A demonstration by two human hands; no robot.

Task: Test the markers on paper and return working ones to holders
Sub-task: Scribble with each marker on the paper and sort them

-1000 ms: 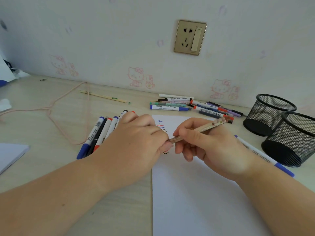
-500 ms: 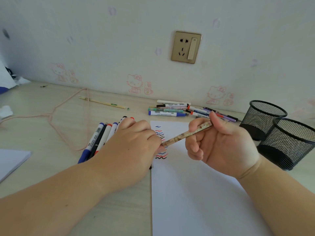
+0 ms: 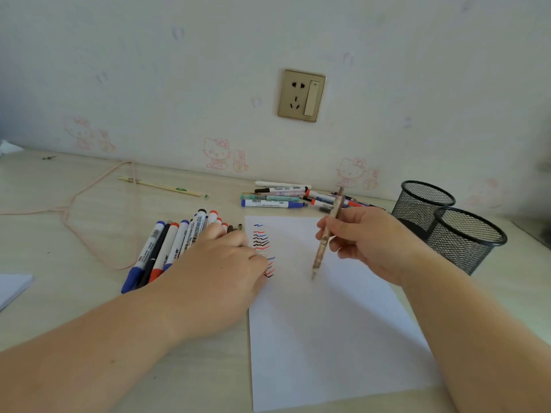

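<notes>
My right hand (image 3: 369, 244) grips a thin tan patterned pen (image 3: 323, 242), held steeply with its tip just above the white paper (image 3: 328, 338). My left hand (image 3: 220, 263) rests knuckles-up at the paper's left edge, fingers curled; whether it holds the pen's cap is hidden. Blue, red and black squiggles (image 3: 262, 242) run down the paper's upper left. A row of capped markers (image 3: 167, 248) lies left of my left hand. A second heap of markers (image 3: 298, 198) lies beyond the paper near the wall. Two black mesh holders (image 3: 465, 236) stand at the right.
A pink cord (image 3: 89, 210) loops over the desk at the left, with a thin stick (image 3: 161, 186) beyond it. A white pad corner (image 3: 12, 289) shows at the left edge. A wall socket (image 3: 301, 95) sits above the desk.
My hands have parted: the right hand drew the pen away from the left hand, swung it from slanted to steep and brought its tip down toward the paper. The left hand settled by the squiggles.
</notes>
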